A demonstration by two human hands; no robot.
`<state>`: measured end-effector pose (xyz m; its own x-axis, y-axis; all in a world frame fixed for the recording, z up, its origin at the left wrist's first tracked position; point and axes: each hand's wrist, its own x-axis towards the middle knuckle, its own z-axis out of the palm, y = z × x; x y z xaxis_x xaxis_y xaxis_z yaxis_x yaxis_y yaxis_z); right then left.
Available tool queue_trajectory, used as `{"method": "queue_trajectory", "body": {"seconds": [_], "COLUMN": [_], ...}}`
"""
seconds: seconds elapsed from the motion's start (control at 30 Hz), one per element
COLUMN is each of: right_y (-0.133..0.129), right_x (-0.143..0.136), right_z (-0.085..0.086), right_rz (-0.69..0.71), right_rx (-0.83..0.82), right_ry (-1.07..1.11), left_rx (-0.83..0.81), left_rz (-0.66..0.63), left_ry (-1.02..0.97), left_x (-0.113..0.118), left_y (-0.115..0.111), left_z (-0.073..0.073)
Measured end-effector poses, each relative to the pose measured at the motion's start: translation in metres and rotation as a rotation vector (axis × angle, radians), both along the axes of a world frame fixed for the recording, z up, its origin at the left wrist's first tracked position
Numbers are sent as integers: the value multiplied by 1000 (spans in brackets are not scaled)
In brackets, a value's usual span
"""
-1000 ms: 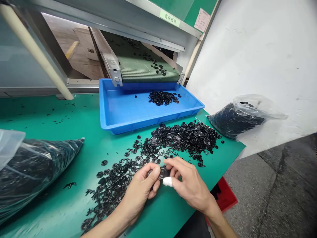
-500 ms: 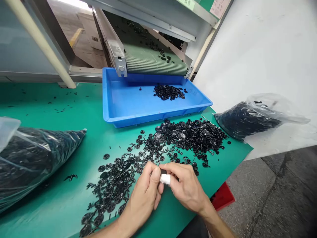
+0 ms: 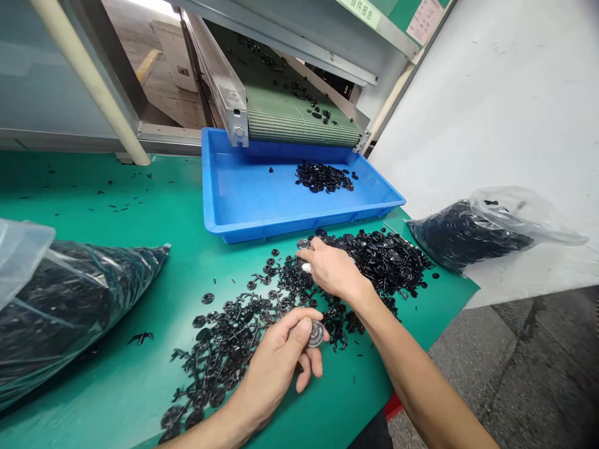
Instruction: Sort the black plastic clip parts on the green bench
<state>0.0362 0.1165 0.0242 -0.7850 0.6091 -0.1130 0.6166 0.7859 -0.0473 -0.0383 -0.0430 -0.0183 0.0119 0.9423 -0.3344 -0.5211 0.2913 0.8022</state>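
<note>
My left hand [image 3: 285, 349] pinches a round black plastic disc [image 3: 316, 333] with raised rings between thumb and fingers, just above the table. Farther forward, my right hand [image 3: 330, 265], with a white wrap [image 3: 306, 267] on one digit, reaches into a heap of black plastic parts [image 3: 397, 259]. Its fingertips are drawn together there, close to another ringed disc [image 3: 303, 244]; what lies between them is hidden. Loose black parts [image 3: 234, 330], some round and some pronged, spread from the heap towards the front left of the green table [image 3: 182, 287].
A blue tray [image 3: 262, 231] holding black parts stands behind the heap, under the end of a green conveyor belt [image 3: 299, 125]. Clear bags of black parts lie at left [image 3: 84, 299] and right [image 3: 468, 227]. A red container [image 3: 393, 406] shows below the table edge.
My hands were together over the front of the parts; now they are apart. The right hand has moved forward into the heap, and the disc in my left hand has come into sight.
</note>
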Motion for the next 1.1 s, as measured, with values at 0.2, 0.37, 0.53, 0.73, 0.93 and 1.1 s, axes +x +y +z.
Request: {"method": "queue_trajectory", "body": {"seconds": [0.2, 0.37, 0.53, 0.73, 0.93, 1.1], "right_y": [-2, -14, -37, -74, -80, -76], "right_x": [9, 37, 60, 78, 86, 85], "right_z": [0, -15, -18, -7, -7, -3], "right_rz": [18, -142, -183, 92, -29, -48], "right_rx": [-70, -401, -549, -341, -490, -572], "right_ry": [181, 586, 825, 740, 781, 661], "left_rx": [-1, -39, -153, -139, -84, -53], "left_rz": [51, 52, 64, -27, -138, -218], "left_ry": [-214, -261, -233, -90, 86, 286], "left_x": [-3, -6, -5, -2, 2, 2], "left_y": [1, 3, 4, 5, 3, -2], "left_z": [8, 11, 14, 15, 10, 6]}}
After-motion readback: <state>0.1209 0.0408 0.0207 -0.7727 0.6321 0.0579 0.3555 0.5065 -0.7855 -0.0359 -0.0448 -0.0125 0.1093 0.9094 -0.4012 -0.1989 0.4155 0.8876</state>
